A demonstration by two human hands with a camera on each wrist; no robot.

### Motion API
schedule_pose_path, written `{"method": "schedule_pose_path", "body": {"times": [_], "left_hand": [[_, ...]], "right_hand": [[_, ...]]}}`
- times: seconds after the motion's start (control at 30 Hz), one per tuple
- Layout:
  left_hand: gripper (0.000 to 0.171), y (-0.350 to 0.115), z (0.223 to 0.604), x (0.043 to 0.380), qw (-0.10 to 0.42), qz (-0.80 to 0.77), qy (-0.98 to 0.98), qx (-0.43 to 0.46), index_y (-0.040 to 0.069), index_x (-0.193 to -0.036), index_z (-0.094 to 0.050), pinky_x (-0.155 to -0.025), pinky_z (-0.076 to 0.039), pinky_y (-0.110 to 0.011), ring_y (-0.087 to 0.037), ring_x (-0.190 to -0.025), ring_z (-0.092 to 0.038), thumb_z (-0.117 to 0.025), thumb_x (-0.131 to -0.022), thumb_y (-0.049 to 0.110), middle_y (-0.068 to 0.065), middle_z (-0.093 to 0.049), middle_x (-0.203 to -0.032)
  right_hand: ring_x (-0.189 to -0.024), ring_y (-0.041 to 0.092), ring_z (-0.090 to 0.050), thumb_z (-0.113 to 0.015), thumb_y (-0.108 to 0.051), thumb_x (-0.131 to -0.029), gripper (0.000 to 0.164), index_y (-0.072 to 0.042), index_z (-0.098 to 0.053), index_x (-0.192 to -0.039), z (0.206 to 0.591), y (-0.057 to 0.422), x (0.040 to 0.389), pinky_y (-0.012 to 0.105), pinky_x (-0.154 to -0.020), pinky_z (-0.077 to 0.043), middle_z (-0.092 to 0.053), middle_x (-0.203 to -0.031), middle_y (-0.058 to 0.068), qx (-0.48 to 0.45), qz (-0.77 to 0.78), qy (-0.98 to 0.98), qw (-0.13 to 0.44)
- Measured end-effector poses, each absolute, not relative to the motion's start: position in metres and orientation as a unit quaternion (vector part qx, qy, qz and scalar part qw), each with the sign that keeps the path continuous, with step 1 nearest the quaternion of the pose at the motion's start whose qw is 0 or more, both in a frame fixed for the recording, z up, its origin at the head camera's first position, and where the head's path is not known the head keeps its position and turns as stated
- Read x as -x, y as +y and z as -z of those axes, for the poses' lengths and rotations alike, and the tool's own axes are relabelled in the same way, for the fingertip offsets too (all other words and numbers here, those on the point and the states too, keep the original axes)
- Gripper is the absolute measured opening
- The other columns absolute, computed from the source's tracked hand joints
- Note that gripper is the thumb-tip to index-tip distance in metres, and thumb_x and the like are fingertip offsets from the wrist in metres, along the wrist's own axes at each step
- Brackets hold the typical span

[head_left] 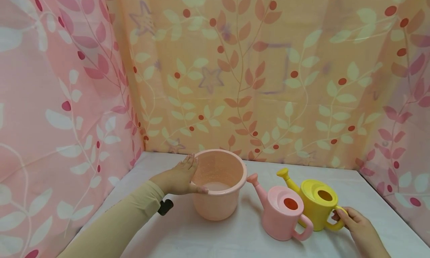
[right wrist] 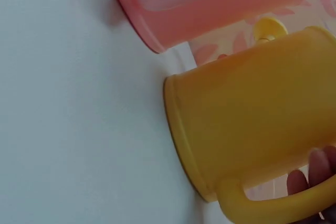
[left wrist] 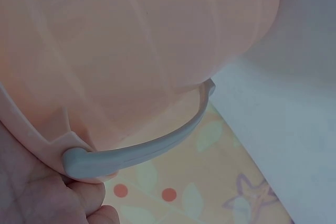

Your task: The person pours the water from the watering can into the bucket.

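Two bare hands reach over a white-covered table (head_left: 231,239), where a peach plastic bucket (head_left: 217,207) serves as landmark. Nearest, well to the bucket's right, the right hand (head_left: 362,228) grips the loop handle (right wrist: 278,209) of an upright yellow watering can (head_left: 315,209), fingers curled through it; the right wrist view cuts off most of that hand. Between the bucket and the yellow can stands a pink watering can (head_left: 278,222), hiding part of the yellow one. Its spout points at the bucket, though whether the two touch is hard to tell. At the bucket's left side, the left hand (head_left: 178,179), in a beige sleeve (head_left: 124,217), rests unclenched on the rim, fingers extended, thumb along the front edge. On the bucket's far side hangs a grey bail (left wrist: 152,149), visible only in the left wrist view. Behind the bucket rises a leaf-patterned curtain (head_left: 209,95).
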State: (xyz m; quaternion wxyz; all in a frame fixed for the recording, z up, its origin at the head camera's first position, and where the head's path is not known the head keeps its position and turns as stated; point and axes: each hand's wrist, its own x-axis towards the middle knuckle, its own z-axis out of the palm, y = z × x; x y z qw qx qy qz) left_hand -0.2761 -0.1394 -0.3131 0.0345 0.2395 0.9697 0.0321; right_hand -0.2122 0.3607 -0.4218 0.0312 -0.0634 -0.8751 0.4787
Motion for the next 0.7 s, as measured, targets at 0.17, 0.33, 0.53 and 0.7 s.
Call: {"method": "schedule_pose_path", "body": {"times": [0.17,0.33,0.53,0.7], "left_hand": [[0.118,-0.14,0.315,0.278,0.031,-0.026,0.97,-0.242,-0.003,-0.137,-0.008,-0.103,-0.01,-0.043,-0.028,-0.13,0.004,-0.03,-0.06,0.083,-0.021,-0.001,-0.142],[0.118,-0.14,0.316,0.278,0.034,-0.027,0.97,-0.24,-0.003,-0.137,-0.007,-0.103,-0.01,-0.043,-0.028,-0.13,0.004,-0.03,-0.06,0.083,-0.021,0.0,-0.142],[0.118,-0.139,0.316,0.278,0.032,-0.026,0.97,-0.24,-0.003,-0.137,-0.008,-0.103,-0.01,-0.043,-0.027,-0.13,0.004,-0.03,-0.06,0.083,-0.021,-0.001,-0.142],[0.117,-0.14,0.316,0.278,0.032,-0.025,0.97,-0.242,-0.003,-0.137,-0.008,-0.103,-0.009,-0.043,-0.028,-0.13,0.002,-0.03,-0.06,0.083,-0.02,-0.001,-0.142]], "right_hand": [[-0.072,0.007,-0.046,-0.031,-0.041,-0.092,0.051,0.008,-0.048,-0.091,0.428,0.357,0.214,0.022,-0.062,-0.04,-0.051,-0.078,0.002,0.035,-0.508,-0.86,0.045],[-0.068,0.014,-0.043,-0.029,-0.028,-0.095,0.041,0.009,-0.037,-0.082,0.436,0.352,0.214,0.025,-0.058,-0.039,-0.041,-0.071,0.006,-0.04,-0.56,-0.824,0.079],[-0.066,0.015,-0.04,-0.03,-0.023,-0.096,0.034,0.006,-0.034,-0.078,0.442,0.35,0.214,0.027,-0.056,-0.037,-0.038,-0.069,0.006,-0.081,-0.592,-0.795,0.101],[-0.067,0.016,-0.04,-0.03,-0.025,-0.095,0.036,0.007,-0.033,-0.079,0.444,0.349,0.216,0.027,-0.056,-0.036,-0.038,-0.069,0.007,-0.067,-0.59,-0.798,0.099]]}}
